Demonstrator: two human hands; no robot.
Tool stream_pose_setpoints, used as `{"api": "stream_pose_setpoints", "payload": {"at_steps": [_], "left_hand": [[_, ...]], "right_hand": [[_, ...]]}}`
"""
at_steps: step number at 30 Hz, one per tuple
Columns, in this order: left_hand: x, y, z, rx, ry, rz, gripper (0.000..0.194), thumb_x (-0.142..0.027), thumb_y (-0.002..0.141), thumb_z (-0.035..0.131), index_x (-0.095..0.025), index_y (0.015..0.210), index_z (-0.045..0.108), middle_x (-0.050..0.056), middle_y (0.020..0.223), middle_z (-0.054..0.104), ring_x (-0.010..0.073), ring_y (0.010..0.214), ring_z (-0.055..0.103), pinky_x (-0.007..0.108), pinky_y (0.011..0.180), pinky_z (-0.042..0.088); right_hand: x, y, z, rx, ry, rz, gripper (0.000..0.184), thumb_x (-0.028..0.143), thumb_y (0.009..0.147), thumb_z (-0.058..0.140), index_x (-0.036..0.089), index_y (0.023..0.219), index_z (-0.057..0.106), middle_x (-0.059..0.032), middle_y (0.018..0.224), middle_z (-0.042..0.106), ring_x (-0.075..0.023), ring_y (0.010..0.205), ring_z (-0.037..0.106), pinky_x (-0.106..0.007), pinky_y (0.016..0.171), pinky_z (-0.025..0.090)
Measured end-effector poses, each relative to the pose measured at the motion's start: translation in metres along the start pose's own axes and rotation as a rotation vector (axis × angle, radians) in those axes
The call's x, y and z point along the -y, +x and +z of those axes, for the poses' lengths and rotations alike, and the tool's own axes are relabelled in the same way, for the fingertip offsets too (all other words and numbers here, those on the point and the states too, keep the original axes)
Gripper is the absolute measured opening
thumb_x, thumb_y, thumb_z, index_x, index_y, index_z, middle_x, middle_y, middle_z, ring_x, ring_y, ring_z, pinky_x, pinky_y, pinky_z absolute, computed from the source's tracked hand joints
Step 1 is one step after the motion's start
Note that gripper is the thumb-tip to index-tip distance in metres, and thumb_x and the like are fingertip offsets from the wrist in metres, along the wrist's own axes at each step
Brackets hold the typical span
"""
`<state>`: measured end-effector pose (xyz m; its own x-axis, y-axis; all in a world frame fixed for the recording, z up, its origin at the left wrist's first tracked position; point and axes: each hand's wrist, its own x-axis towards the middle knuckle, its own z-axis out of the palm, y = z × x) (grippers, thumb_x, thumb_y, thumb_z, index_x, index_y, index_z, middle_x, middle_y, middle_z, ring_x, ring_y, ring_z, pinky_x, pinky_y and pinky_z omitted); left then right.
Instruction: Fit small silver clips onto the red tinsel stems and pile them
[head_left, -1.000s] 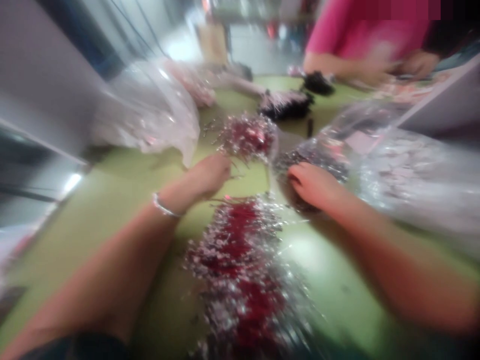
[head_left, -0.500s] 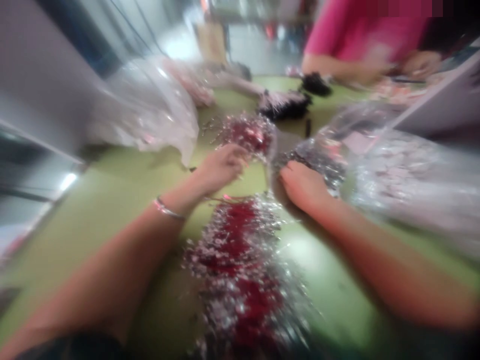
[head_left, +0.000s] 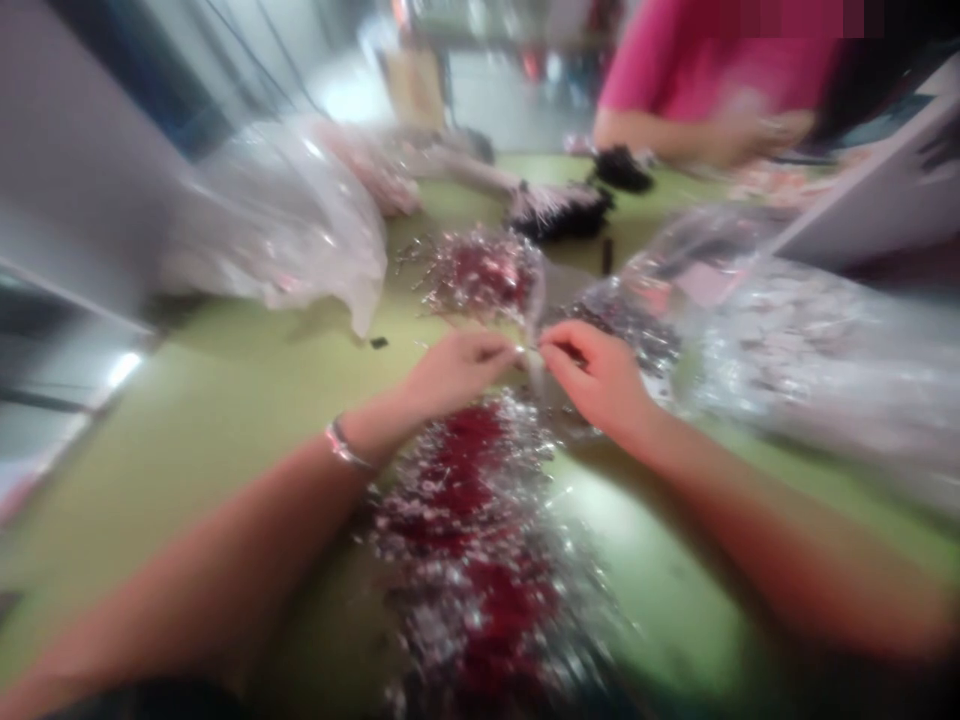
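My left hand (head_left: 463, 370) and my right hand (head_left: 600, 378) face each other above the middle of the table, fingertips pinched and almost meeting. Something small and pale shows at the left fingertips, too blurred to name. What the right fingers pinch is hidden. Below the hands lies a long pile of dark red strands with shiny silver ends (head_left: 487, 590). Just beyond them sits a smaller red and silver bunch (head_left: 491, 275). Beside my right hand, a clear plastic bag (head_left: 637, 325) holds dark, glittering small pieces.
A large clear bag (head_left: 277, 230) stands at the back left, another bag with pale pieces (head_left: 810, 340) at the right. Black and pink bundles (head_left: 562, 210) lie farther back on the green table (head_left: 247, 400). Across it, a person in a pink top (head_left: 720, 70) works with their hands.
My left hand has moved right and slightly nearer, away from the far red bunch. My right hand has shifted slightly left off the bag, and the fingertips now come together.
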<state>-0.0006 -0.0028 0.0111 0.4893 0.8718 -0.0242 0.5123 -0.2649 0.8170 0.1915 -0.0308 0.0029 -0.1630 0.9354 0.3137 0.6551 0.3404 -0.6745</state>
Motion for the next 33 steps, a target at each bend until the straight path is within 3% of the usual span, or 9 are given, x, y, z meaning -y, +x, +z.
{"api": "stream_pose_setpoints", "payload": {"at_steps": [5, 10, 13, 16, 19, 22, 25, 29, 33], "left_hand": [[0.000, -0.001, 0.000, -0.016, 0.108, 0.030, 0.033, -0.036, 0.096, 0.044, -0.018, 0.083, 0.069, 0.000, 0.069, 0.065, 0.0092, 0.056, 0.051, 0.024, 0.054, 0.040], [0.011, -0.004, 0.001, -0.091, 0.488, 0.273, 0.025, -0.029, 0.092, 0.048, -0.024, 0.094, 0.073, 0.002, 0.078, 0.071, 0.0134, 0.067, 0.058, 0.027, 0.061, 0.041], [0.009, -0.005, 0.001, -0.043, 0.649, 0.360, 0.029, -0.018, 0.088, 0.048, -0.026, 0.098, 0.074, 0.002, 0.077, 0.072, 0.0142, 0.065, 0.058, 0.027, 0.058, 0.039], [0.006, -0.001, -0.008, -0.018, 0.642, 0.400, 0.026, -0.021, 0.089, 0.049, -0.024, 0.097, 0.074, 0.003, 0.082, 0.072, 0.0160, 0.072, 0.060, 0.028, 0.063, 0.044], [0.010, 0.005, -0.027, -0.032, 0.481, 0.454, 0.025, -0.031, 0.092, 0.051, -0.022, 0.101, 0.073, 0.005, 0.096, 0.072, 0.0177, 0.090, 0.062, 0.032, 0.081, 0.048], [0.022, 0.011, -0.042, -0.096, 0.444, 0.311, 0.024, -0.031, 0.091, 0.052, -0.021, 0.103, 0.071, 0.006, 0.101, 0.071, 0.0185, 0.093, 0.062, 0.034, 0.087, 0.047], [0.036, 0.015, -0.043, -0.011, 0.585, 0.170, 0.020, -0.026, 0.085, 0.058, -0.018, 0.098, 0.070, 0.008, 0.097, 0.069, 0.0215, 0.091, 0.060, 0.037, 0.086, 0.046], [0.049, 0.020, -0.031, 0.038, 0.679, 0.123, 0.012, -0.024, 0.085, 0.055, -0.016, 0.081, 0.063, 0.008, 0.089, 0.064, 0.0220, 0.088, 0.057, 0.036, 0.082, 0.045], [0.047, 0.023, -0.026, 0.030, 0.641, 0.158, 0.016, -0.024, 0.086, 0.053, -0.017, 0.072, 0.056, 0.007, 0.083, 0.061, 0.0211, 0.085, 0.055, 0.037, 0.084, 0.045]], "right_hand": [[0.002, 0.001, -0.003, 0.067, -0.018, -0.014, 0.016, 0.029, 0.089, 0.052, 0.021, 0.087, 0.066, -0.0018, 0.082, 0.070, -0.0157, 0.075, 0.060, -0.029, 0.071, 0.042], [0.011, 0.004, -0.016, 0.251, 0.003, 0.044, 0.018, 0.025, 0.086, 0.056, 0.020, 0.069, 0.062, 0.0015, 0.066, 0.065, -0.0137, 0.064, 0.057, -0.028, 0.066, 0.040], [0.017, 0.004, -0.018, 0.305, 0.029, 0.107, 0.024, 0.025, 0.086, 0.057, 0.020, 0.062, 0.059, 0.0019, 0.061, 0.062, -0.0128, 0.061, 0.056, -0.028, 0.065, 0.041], [0.017, 0.004, -0.015, 0.303, 0.027, 0.143, 0.024, 0.026, 0.087, 0.057, 0.020, 0.063, 0.061, 0.0016, 0.062, 0.064, -0.0121, 0.060, 0.056, -0.028, 0.063, 0.042], [0.014, 0.004, -0.011, 0.273, 0.006, 0.072, 0.019, 0.026, 0.087, 0.057, 0.020, 0.070, 0.066, 0.0007, 0.068, 0.067, -0.0126, 0.064, 0.058, -0.028, 0.065, 0.043], [0.012, 0.005, -0.014, 0.338, 0.003, -0.032, 0.016, 0.026, 0.085, 0.058, 0.021, 0.077, 0.070, 0.0005, 0.073, 0.070, -0.0132, 0.068, 0.059, -0.029, 0.067, 0.043], [0.010, 0.009, -0.027, 0.379, -0.021, 0.043, 0.025, 0.035, 0.088, 0.055, 0.023, 0.073, 0.071, 0.0003, 0.067, 0.068, -0.0127, 0.058, 0.056, -0.029, 0.059, 0.042], [-0.012, 0.022, -0.046, 0.123, -0.210, 0.166, 0.030, 0.038, 0.089, 0.052, 0.023, 0.070, 0.070, -0.0030, 0.068, 0.069, -0.0152, 0.057, 0.055, -0.032, 0.056, 0.041], [-0.034, 0.028, -0.044, 0.220, -0.501, 0.085, 0.022, 0.032, 0.086, 0.054, 0.023, 0.078, 0.072, -0.0054, 0.083, 0.073, -0.0202, 0.074, 0.061, -0.034, 0.065, 0.044]]}}
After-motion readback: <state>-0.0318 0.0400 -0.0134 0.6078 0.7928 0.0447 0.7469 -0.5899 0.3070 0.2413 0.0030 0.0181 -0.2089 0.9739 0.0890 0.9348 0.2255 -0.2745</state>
